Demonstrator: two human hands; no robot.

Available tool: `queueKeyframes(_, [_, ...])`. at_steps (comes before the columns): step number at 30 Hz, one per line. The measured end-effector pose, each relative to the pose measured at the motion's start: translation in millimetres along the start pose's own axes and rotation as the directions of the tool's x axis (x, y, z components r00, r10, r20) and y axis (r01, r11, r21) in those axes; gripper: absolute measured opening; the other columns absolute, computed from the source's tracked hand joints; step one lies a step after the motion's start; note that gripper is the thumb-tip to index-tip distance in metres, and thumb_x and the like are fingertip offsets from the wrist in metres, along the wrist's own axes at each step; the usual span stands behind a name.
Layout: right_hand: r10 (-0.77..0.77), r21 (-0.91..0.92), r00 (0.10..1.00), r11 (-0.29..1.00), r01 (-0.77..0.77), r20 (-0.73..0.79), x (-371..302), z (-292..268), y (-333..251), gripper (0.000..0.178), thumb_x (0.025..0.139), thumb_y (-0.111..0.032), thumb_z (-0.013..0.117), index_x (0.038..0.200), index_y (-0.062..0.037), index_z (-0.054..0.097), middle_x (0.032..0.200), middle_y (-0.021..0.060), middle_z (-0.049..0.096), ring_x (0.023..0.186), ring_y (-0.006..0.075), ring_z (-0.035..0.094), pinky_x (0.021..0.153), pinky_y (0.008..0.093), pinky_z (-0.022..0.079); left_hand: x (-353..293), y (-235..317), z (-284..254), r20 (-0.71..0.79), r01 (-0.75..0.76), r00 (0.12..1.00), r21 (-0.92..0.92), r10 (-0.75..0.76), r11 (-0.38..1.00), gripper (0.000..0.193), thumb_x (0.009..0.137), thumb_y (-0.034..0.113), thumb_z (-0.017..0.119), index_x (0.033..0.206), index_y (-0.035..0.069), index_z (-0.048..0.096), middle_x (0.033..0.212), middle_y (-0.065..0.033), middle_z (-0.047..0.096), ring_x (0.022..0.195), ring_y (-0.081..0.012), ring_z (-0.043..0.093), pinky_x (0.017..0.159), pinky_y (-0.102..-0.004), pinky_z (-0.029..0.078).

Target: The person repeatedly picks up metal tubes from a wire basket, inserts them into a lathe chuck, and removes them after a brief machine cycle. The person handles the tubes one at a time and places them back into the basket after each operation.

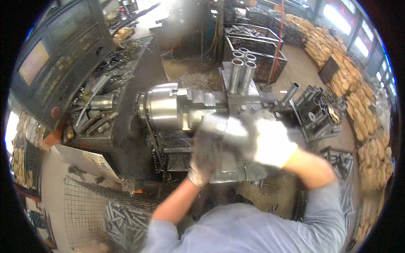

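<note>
In front of the lathe's chuck a short, shiny metal tube is held level between both hands, blurred by motion. My left hand, in a dirty grey work glove, is closed round its left end from below. My right hand, in a white glove with darkened fingers, grips the right end; its fingertips are smeared. The tube is just right of the chuck jaws, and I cannot tell whether it touches them. Behind the hands, several upright metal tubes stand on the machine.
More tubes stand in a rack at right. A control panel rises at left above a chip-strewn tray. A wire-mesh bin with metal pieces is at lower left. Filled sacks line the right side, and a metal-framed crate stands behind.
</note>
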State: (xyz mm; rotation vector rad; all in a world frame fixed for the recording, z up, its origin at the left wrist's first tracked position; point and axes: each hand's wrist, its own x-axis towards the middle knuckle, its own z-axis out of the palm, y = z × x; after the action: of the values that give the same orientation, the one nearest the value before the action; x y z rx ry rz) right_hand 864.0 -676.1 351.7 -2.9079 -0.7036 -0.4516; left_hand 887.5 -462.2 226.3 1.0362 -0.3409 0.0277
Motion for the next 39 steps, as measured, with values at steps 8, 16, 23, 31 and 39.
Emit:
queueKeyframes(8, [0.181,0.317,0.553,0.659,-0.682,0.814,-123.4,148.0,-29.8,0.067,0.076,-0.049,0.083,0.115,0.0038,0.072,0.098,0.0244,0.077,0.089,0.0328,0.077,0.080,0.0407,0.061,-106.6,-79.0,-8.4,-0.338,0.697,0.632,-0.145,-0.697,0.703,0.059,0.093,0.029,0.082,0.140,0.002,0.059,0.121,-0.0116,0.070,0.116,-0.0284,0.068,0.100,-0.0454,0.055])
queueKeyframes(16, [0.106,0.529,0.611,0.397,-0.750,0.785,-160.8,159.9,3.9,0.056,0.071,-0.031,0.091,0.116,-0.0011,0.073,0.099,0.0083,0.078,0.084,0.0181,0.073,0.077,0.0349,0.060,-120.8,-88.1,-32.4,-0.064,0.485,0.686,-0.703,-0.725,0.520,0.061,0.111,0.053,0.041,0.136,0.002,0.062,0.112,-0.0199,0.074,0.105,-0.0372,0.074,0.092,-0.0517,0.062])
queueKeyframes(23, [0.438,0.801,0.807,0.265,-0.537,0.397,-156.2,120.7,40.6,0.038,0.077,-0.012,0.090,0.111,-0.0076,0.073,0.092,0.0037,0.079,0.087,0.0139,0.075,0.082,0.0321,0.062,-108.1,-71.6,-47.0,-0.066,0.479,0.633,-0.749,-0.771,0.458,0.066,0.110,0.060,0.039,0.127,0.003,0.068,0.106,-0.0149,0.076,0.093,-0.0337,0.076,0.085,-0.0474,0.064])
queueKeyframes(31, [0.291,0.282,0.916,0.887,-0.367,0.275,-130.8,40.0,116.8,0.025,0.091,-0.018,0.077,0.112,-0.0038,0.078,0.094,0.0161,0.079,0.084,0.0269,0.079,0.079,0.0377,0.063,-98.0,-48.2,-33.1,-0.069,0.328,0.825,-0.751,-0.561,0.573,0.089,0.101,0.076,0.047,0.157,0.007,0.047,0.135,-0.0230,0.068,0.110,-0.0368,0.074,0.090,-0.0533,0.064])
queueKeyframes(39, [0.323,0.168,0.943,0.937,-0.307,-0.077,146.9,92.2,243.9,0.056,0.095,-0.044,0.065,0.142,-0.0126,0.066,0.113,0.0232,0.077,0.105,0.0404,0.074,0.095,0.0469,0.056,-72.1,-50.0,-16.2,-0.218,0.334,0.911,-0.104,-0.349,0.937,0.113,0.084,0.072,0.077,0.160,0.003,0.031,0.115,-0.0146,0.072,0.095,-0.0275,0.076,0.078,-0.0440,0.066])
